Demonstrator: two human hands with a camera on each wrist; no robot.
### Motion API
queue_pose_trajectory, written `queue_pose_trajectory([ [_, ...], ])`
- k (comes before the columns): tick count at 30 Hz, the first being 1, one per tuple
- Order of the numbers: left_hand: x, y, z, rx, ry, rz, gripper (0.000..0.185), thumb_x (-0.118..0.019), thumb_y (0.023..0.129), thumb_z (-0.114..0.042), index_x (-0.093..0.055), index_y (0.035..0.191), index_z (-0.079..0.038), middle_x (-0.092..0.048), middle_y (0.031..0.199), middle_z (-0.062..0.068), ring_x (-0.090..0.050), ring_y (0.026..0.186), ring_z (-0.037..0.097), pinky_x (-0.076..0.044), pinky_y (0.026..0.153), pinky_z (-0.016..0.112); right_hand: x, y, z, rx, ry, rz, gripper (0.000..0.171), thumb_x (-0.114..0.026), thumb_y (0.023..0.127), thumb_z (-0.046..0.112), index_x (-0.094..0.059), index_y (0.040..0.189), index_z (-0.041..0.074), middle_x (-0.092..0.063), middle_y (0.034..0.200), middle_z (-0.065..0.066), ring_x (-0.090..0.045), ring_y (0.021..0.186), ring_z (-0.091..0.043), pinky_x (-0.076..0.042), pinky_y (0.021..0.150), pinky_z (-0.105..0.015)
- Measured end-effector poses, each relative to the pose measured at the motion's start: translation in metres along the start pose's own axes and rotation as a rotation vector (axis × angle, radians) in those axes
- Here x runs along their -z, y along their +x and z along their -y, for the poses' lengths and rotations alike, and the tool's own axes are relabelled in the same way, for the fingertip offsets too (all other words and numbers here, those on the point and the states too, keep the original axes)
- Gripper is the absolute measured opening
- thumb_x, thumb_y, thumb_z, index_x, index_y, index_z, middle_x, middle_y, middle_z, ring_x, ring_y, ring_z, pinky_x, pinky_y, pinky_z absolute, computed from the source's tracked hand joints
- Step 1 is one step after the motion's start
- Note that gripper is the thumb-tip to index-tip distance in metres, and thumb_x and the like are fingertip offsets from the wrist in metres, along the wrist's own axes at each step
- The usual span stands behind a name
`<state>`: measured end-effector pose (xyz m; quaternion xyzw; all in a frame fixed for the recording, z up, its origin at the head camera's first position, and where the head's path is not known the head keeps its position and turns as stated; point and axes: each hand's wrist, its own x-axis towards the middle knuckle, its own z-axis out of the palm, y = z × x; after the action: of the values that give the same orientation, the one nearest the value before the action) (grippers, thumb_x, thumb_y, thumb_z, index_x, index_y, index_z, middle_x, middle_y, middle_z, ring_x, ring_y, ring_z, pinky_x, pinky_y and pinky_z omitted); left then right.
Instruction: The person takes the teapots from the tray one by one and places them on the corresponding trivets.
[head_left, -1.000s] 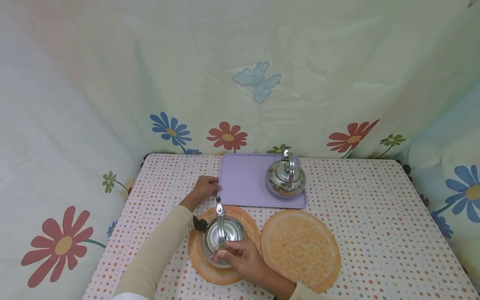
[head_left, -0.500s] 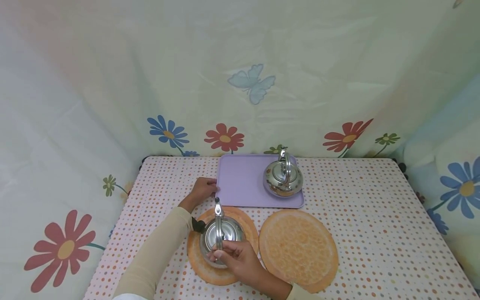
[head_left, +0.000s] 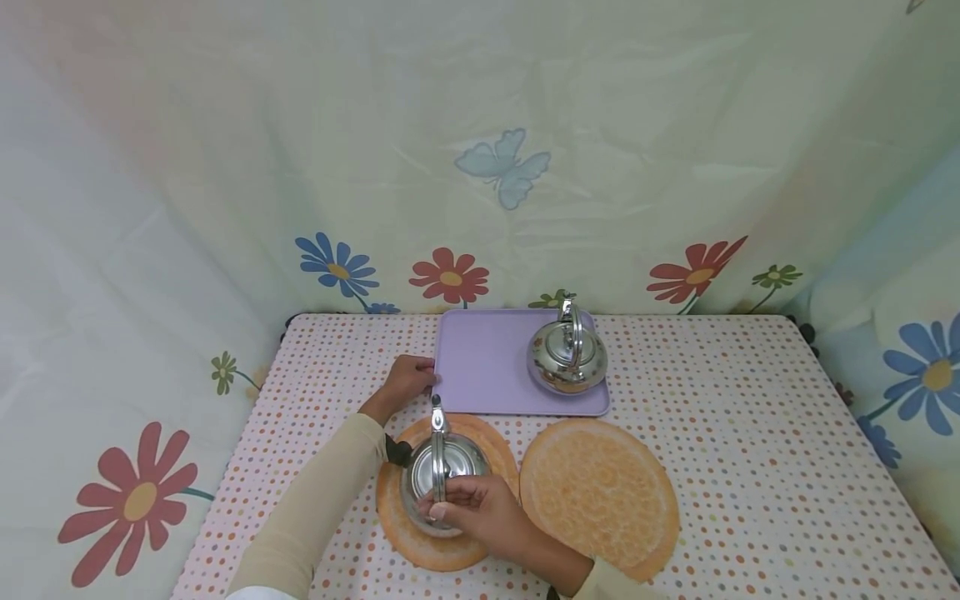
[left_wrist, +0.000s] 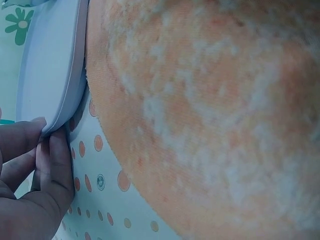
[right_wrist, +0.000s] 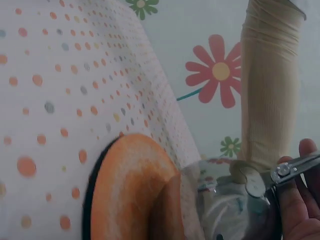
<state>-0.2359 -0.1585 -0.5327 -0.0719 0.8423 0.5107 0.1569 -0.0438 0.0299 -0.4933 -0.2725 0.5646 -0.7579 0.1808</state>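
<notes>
In the head view my left hand [head_left: 408, 379] pinches the left edge of a lilac tray [head_left: 480, 362]; the left wrist view shows thumb and fingers on the rim of the tray [left_wrist: 55, 60]. My right hand [head_left: 491, 512] holds the arched handle of a shiny steel kettle [head_left: 453, 467], upright over the left orange round mat [head_left: 495, 446]. Whether its base touches the mat is hidden from above. The right wrist view catches the side of this kettle [right_wrist: 225, 205] close to the mat's surface. A second steel kettle [head_left: 566, 362] stands on the tray's right side.
Another round orange mat [head_left: 600, 500] lies right of the first, its rim beside it. Both mats are on a dotted tablecloth [head_left: 750, 433]. A flowered curtain [head_left: 600, 208] hangs behind the table and along both sides. My left forearm [head_left: 315, 500] passes left of the held kettle.
The head view has shifted slightly. Both hands keep their hold on the tray and the kettle handle, with no clear movement of either thing.
</notes>
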Motion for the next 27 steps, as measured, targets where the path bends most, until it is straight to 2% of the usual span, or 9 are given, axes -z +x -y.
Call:
queue_pose_trajectory([
  [4, 0.0, 0.001, 0.001, -0.004, 0.009, 0.004, 0.042, -0.066, 0.089, -0.005, -0.058, 0.129, 0.005, -0.066, 0.106, 0.013, -0.065, 0.093, 0.02, -0.054, 0.08, 0.031, 0.008, -0.001, 0.004, -0.069, -0.025, -0.001, 0.028, -0.066, 0.091, 0.005, -0.063, 0.111, -0.014, -0.068, 0.104, -0.026, -0.068, 0.099, -0.021, -0.054, 0.084, -0.035],
  [7, 0.001, 0.001, 0.001, -0.009, 0.027, 0.002, 0.043, -0.067, 0.089, -0.005, -0.058, 0.13, 0.004, -0.066, 0.104, 0.012, -0.064, 0.092, 0.019, -0.054, 0.08, 0.03, 0.015, -0.005, 0.006, -0.081, -0.061, -0.041, 0.032, -0.07, 0.088, 0.005, -0.062, 0.111, -0.015, -0.068, 0.103, -0.025, -0.068, 0.097, -0.017, -0.055, 0.082, -0.032],
  [13, 0.001, 0.0, 0.0, -0.013, 0.036, 0.005, 0.044, -0.066, 0.089, -0.006, -0.057, 0.131, 0.005, -0.066, 0.105, 0.013, -0.064, 0.092, 0.02, -0.054, 0.081, 0.032, 0.031, -0.01, 0.008, -0.014, -0.071, -0.083, 0.029, -0.067, 0.089, 0.001, -0.061, 0.109, -0.019, -0.067, 0.097, -0.029, -0.069, 0.093, -0.015, -0.055, 0.081, -0.03],
  [16, 0.001, -0.001, -0.001, -0.005, 0.034, 0.001, 0.043, -0.066, 0.09, -0.006, -0.057, 0.131, 0.004, -0.066, 0.107, 0.013, -0.064, 0.094, 0.02, -0.054, 0.082, 0.032, 0.039, -0.011, 0.011, -0.004, -0.023, -0.095, 0.028, -0.064, 0.092, 0.002, -0.06, 0.11, -0.018, -0.067, 0.1, -0.028, -0.068, 0.096, -0.018, -0.054, 0.084, -0.031],
  [20, 0.001, -0.001, 0.0, 0.002, 0.031, 0.005, 0.043, -0.066, 0.09, -0.007, -0.058, 0.131, 0.003, -0.066, 0.108, 0.013, -0.065, 0.095, 0.021, -0.054, 0.083, 0.032, 0.05, -0.011, 0.017, 0.027, -0.028, -0.132, 0.027, -0.058, 0.096, 0.003, -0.057, 0.113, -0.019, -0.067, 0.105, -0.026, -0.067, 0.099, -0.02, -0.052, 0.088, -0.032],
  [24, 0.0, 0.0, 0.0, -0.005, 0.044, 0.004, 0.043, -0.066, 0.09, -0.007, -0.058, 0.131, 0.003, -0.066, 0.108, 0.012, -0.063, 0.094, 0.02, -0.053, 0.082, 0.032, 0.063, -0.011, 0.021, 0.067, -0.121, -0.154, 0.024, -0.055, 0.097, 0.001, -0.059, 0.113, -0.017, -0.065, 0.106, -0.029, -0.067, 0.098, -0.02, -0.052, 0.089, -0.036],
  [27, 0.001, 0.0, 0.0, -0.008, 0.039, 0.005, 0.043, -0.067, 0.09, -0.007, -0.057, 0.131, 0.004, -0.066, 0.108, 0.012, -0.063, 0.094, 0.02, -0.053, 0.082, 0.032, 0.072, -0.01, 0.023, 0.044, -0.214, -0.172, 0.022, -0.056, 0.097, 0.004, -0.063, 0.112, -0.011, -0.066, 0.106, -0.026, -0.067, 0.098, -0.019, -0.053, 0.088, -0.035],
])
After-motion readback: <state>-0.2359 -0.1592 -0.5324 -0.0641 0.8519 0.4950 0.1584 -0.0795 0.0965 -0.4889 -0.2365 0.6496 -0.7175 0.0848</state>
